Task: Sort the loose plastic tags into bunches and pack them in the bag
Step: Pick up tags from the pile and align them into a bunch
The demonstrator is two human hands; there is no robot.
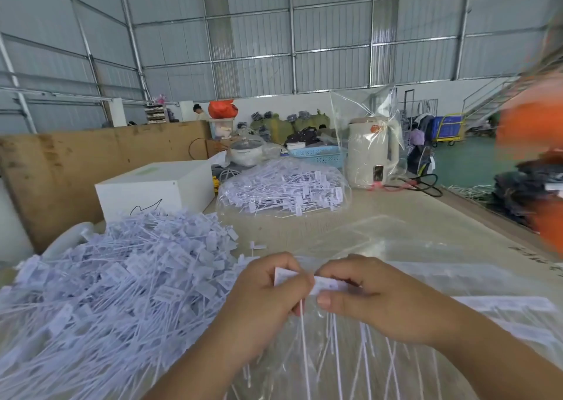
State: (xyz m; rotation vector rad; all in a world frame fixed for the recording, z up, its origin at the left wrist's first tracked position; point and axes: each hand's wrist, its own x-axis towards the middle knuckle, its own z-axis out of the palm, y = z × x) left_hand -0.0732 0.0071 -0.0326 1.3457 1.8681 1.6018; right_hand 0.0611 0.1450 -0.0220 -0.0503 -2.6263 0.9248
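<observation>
A big heap of loose white plastic tags (122,277) covers the table's left side. My left hand (262,302) and my right hand (374,299) meet in front of me and pinch a small bunch of tags (327,284) by their flat heads, the thin tails hanging down toward me. Under my hands lies a clear plastic bag (426,277), with more tag tails showing through it near the bottom edge. A second clear bag filled with tags (283,189) sits farther back at the table's middle.
A white box (155,186) stands behind the heap, with a cardboard wall (76,162) at the left. An electric kettle in plastic wrap (370,152), a blue basket (320,154) and a rice cooker (246,152) stand at the back. A blurred person in orange (536,143) is at right.
</observation>
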